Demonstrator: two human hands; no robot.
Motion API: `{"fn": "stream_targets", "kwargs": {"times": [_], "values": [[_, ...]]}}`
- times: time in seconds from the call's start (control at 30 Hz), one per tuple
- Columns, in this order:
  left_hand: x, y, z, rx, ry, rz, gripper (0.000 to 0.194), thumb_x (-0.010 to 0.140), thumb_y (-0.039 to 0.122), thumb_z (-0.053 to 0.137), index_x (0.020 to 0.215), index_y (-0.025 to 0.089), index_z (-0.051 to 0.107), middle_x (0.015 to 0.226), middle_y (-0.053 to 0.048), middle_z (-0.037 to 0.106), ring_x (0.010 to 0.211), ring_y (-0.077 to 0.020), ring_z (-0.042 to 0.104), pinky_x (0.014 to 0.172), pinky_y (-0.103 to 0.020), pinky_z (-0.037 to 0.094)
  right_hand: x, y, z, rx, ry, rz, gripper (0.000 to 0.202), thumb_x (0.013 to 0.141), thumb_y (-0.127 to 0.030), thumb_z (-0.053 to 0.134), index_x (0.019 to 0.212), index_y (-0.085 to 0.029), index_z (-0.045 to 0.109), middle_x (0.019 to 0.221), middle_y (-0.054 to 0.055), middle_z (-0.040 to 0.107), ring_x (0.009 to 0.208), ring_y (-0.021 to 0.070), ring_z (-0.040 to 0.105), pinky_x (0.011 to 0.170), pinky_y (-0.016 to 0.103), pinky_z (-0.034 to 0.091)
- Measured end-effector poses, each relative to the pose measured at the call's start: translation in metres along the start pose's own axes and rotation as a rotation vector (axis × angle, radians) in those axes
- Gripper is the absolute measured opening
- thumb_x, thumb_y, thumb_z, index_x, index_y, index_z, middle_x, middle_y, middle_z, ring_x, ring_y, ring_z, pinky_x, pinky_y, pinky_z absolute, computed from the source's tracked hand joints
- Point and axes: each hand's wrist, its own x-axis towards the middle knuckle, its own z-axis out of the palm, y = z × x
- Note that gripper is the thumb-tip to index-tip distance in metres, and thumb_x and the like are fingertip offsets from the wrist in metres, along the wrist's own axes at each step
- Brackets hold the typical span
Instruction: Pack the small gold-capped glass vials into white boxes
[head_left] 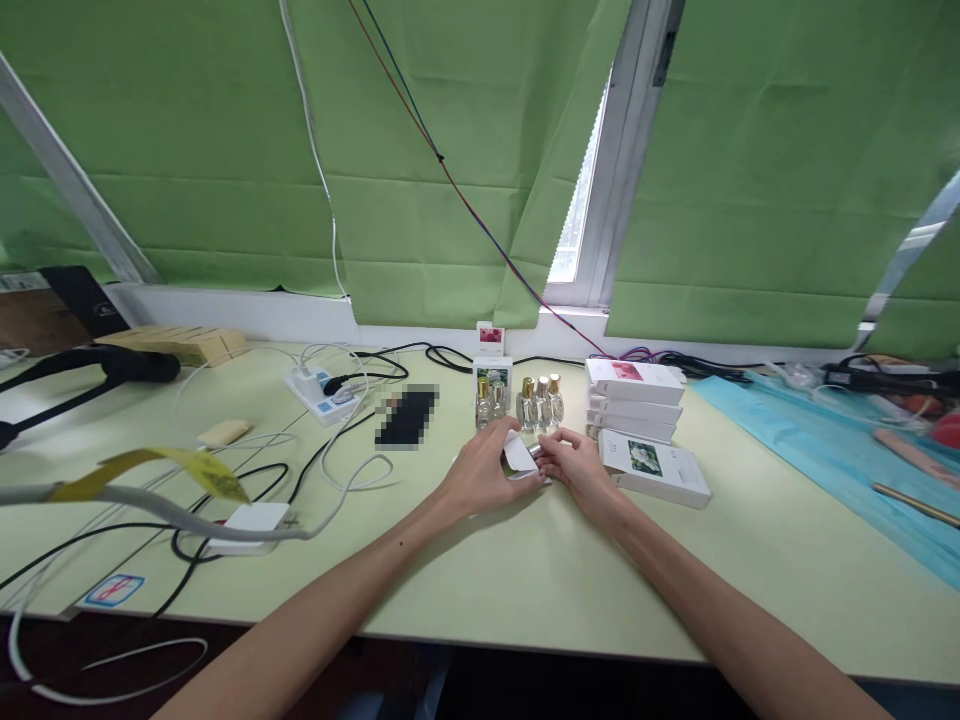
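Note:
My left hand (480,470) is closed round a small white box (519,455) whose end flap stands up. At the box's right end, my right hand (576,466) pinches a small silver-capped bottle (535,451); most of it is hidden by fingers and carton. Just beyond the hands are several glass perfume bottles (541,408) with gold and silver caps. More of these bottles (491,403) stand before an upright white box with a flower picture (493,367). Right of my right hand lies a white flower-printed box (654,468), against a stack of similar boxes (636,405).
Left of the hands are a blurred dark phone-like object (407,417), a power strip (322,393) and a white adapter (251,525) among tangled cables. A grey cable with yellow tape (161,470) crosses the near left. Blue sheeting (810,450) covers the table's right side.

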Motion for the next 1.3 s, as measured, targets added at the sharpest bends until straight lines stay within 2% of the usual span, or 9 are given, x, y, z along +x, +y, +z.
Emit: {"fn": "stream_targets", "kwargs": {"times": [0.33,0.6,0.77,1.07,1.3], "values": [[0.0,0.0,0.001,-0.01,0.001,-0.005,0.054,0.076,0.053,0.072,0.116,0.024,0.052,0.112,-0.006,0.066,0.103,-0.029,0.065,0.073,-0.035,0.049,0.0,0.002,-0.002,-0.032,-0.032,-0.014,0.03,0.074,-0.029,0.082,0.061,-0.017,0.058,0.06,0.004,0.069,0.053,0.0111,0.062,0.053,0.021,0.053],[0.001,0.004,-0.002,-0.023,-0.002,0.019,0.046,0.077,0.053,0.071,0.108,0.024,0.052,0.1,-0.004,0.066,0.089,-0.025,0.064,0.067,-0.032,0.047,0.004,0.007,-0.004,-0.114,-0.059,-0.036,0.028,0.071,-0.034,0.081,0.062,-0.017,0.061,0.06,0.004,0.068,0.05,0.0107,0.059,0.05,0.022,0.047],[0.0,0.004,-0.002,-0.029,-0.003,0.017,0.051,0.077,0.056,0.071,0.112,0.024,0.053,0.106,-0.005,0.067,0.094,-0.0261,0.064,0.069,-0.033,0.047,0.007,0.01,-0.006,-0.188,-0.081,-0.075,0.027,0.072,-0.037,0.078,0.062,-0.016,0.064,0.06,0.003,0.068,0.049,0.0096,0.056,0.05,0.022,0.044],[0.001,0.005,-0.004,-0.026,-0.025,0.013,0.054,0.076,0.058,0.071,0.113,0.024,0.053,0.108,-0.005,0.066,0.094,-0.0256,0.064,0.07,-0.033,0.047,0.006,0.007,-0.007,-0.299,-0.099,-0.101,0.021,0.076,-0.034,0.072,0.066,-0.017,0.065,0.054,0.0,0.063,0.047,0.0103,0.056,0.051,0.022,0.044],[0.002,0.005,-0.005,-0.024,-0.036,0.015,0.052,0.076,0.05,0.073,0.116,0.024,0.051,0.111,-0.005,0.066,0.101,-0.0276,0.063,0.075,-0.035,0.048,0.004,0.001,-0.006,-0.351,-0.07,-0.097,0.023,0.076,-0.031,0.072,0.06,-0.017,0.062,0.052,-0.001,0.061,0.044,0.009,0.05,0.044,0.021,0.04]]}}
